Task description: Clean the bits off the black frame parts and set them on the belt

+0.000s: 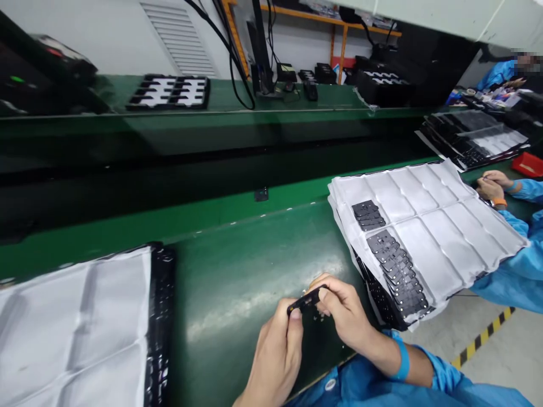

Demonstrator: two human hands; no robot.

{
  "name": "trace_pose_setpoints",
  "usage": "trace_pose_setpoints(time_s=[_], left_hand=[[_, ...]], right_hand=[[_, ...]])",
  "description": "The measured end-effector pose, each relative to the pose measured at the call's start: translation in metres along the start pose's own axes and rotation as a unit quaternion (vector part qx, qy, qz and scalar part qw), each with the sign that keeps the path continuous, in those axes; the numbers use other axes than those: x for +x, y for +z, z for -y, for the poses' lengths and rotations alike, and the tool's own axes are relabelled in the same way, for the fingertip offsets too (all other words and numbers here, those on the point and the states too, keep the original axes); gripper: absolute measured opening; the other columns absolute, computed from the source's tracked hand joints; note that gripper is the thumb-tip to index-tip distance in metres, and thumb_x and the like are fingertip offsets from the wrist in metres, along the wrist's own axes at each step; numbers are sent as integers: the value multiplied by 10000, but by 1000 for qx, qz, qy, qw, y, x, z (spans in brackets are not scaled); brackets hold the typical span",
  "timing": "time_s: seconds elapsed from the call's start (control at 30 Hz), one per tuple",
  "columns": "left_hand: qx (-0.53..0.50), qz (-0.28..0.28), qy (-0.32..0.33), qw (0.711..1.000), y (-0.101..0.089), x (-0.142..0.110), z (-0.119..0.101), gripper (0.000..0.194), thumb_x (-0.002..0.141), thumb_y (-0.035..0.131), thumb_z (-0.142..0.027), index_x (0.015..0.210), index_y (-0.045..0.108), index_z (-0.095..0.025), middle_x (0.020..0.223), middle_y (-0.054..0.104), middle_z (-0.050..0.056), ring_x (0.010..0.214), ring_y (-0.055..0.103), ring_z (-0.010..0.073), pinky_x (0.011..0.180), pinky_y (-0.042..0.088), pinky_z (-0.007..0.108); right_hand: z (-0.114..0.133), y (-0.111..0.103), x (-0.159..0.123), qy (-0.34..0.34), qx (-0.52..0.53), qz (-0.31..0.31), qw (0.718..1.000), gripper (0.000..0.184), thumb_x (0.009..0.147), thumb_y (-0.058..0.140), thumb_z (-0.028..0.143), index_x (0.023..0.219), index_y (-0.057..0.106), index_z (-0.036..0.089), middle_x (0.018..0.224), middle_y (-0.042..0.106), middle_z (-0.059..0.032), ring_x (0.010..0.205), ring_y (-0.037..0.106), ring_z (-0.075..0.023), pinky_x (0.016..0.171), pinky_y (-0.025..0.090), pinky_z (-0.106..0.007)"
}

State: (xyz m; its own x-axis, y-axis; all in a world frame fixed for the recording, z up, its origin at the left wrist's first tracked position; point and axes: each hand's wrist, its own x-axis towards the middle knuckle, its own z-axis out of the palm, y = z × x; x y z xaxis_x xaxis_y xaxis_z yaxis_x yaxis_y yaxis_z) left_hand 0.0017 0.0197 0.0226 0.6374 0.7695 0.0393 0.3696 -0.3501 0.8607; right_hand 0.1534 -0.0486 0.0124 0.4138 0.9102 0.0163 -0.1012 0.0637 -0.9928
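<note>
Between my two hands is a small black plastic part (307,299), held tilted above the green tabletop. My left hand (278,345) pinches its left end between thumb and fingers. At the other end, the thumb and fingers of my right hand (343,308) are closed on the same part. Small pale bits (319,317) lie on the table just below it. To the right, rows of flat dark parts (396,271) rest on a white-lined tray (449,243), which sits on a stack of black trays.
Another white-covered black tray stack (161,316) stands at the left. A small dark piece (261,194) lies on the green ledge. Beyond the sunken channel, a black tray (169,91) sits on the shelf. At the right, a co-worker's hands (494,186) are near more stacked trays (475,135).
</note>
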Motion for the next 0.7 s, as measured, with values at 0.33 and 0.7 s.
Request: trace_pose_setpoints(time_s=[0.33, 0.7], left_hand=[[-80, 6, -38, 996, -3, 2, -12, 330, 1135, 336, -403, 895, 482, -230, 690, 494, -45, 590, 475, 131, 612, 383, 263], [-135, 31, -29, 990, -9, 4, -19, 280, 1139, 360, -372, 900, 410, -235, 666, 395, -75, 568, 365, 108, 621, 310, 271]], right_hand=[[16, -7, -9, 14, 4, 44, 999, 225, 1056, 589, 289, 1164, 761, 194, 824, 598, 0, 696, 550, -146, 666, 466, -282], [11, -11, -6, 16, -8, 14, 1000, 260, 1122, 603, 373, 1132, 806, 212, 887, 630, -25, 673, 531, -138, 646, 459, -302]])
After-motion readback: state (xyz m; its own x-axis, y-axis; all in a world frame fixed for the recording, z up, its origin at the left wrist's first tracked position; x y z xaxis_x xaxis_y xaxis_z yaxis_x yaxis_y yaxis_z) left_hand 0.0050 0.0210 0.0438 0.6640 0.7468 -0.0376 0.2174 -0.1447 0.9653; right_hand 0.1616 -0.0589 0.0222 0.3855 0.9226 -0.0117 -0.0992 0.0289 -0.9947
